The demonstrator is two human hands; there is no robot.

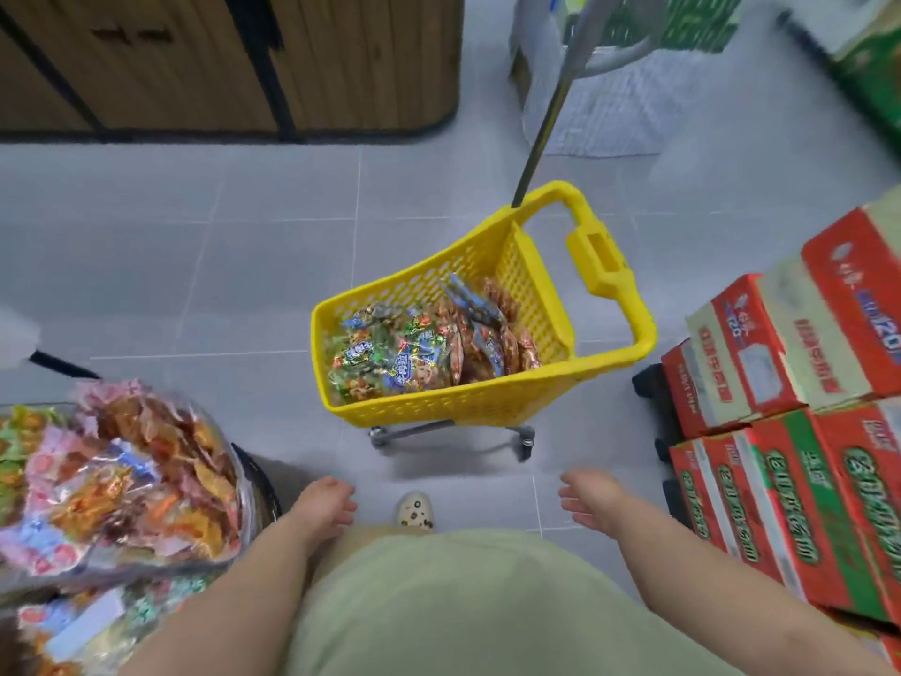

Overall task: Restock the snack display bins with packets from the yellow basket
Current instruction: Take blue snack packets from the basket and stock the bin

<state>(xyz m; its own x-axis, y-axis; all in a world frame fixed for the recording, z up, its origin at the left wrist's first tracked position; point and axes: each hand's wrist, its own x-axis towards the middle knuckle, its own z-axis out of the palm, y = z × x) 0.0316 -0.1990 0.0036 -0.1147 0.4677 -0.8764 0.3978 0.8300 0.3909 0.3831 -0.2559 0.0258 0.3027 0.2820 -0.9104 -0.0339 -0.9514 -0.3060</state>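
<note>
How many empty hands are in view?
2. The left hand hangs beside the clear snack bin; the right hand is nearer the red cartons. Both are short of the yellow basket, holding nothing.

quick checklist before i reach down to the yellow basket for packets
1. Left hand free: ok, fingers relaxed, holding nothing.
2. Right hand free: ok, open and holding nothing.
3. Packets in the yellow basket: ok, green ones and brown ones lie inside.
4. Basket steady: ok, upright on its wheels, apart from the stacked boxes on the right.
5. Way to the basket: ok, only bare floor between your shoe and it.
6. Room in the display bin on the left: cannot tell, it looks heaped and is partly out of frame.
</note>
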